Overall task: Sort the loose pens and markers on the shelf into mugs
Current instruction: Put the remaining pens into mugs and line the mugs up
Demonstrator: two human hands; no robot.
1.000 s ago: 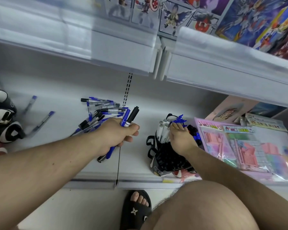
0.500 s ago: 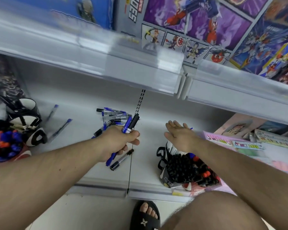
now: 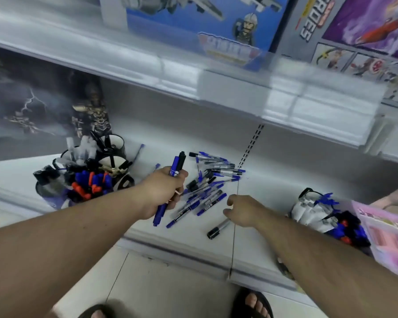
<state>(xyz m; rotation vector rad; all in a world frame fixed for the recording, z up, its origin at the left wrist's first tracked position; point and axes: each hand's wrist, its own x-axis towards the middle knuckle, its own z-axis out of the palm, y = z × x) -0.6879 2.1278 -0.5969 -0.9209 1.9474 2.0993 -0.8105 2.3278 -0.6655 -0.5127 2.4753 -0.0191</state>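
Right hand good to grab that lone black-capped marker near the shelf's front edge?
Probably yes. The right hand hovers right beside the black-capped marker, holding nothing. The marker lies apart from the pen pile, with nothing on top.

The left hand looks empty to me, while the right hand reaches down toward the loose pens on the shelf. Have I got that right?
Not quite. The head view shows the left hand gripping a bundle of markers, blue and black, not empty. The rest holds: the right hand reaches toward the loose pens on the shelf, holding nothing.
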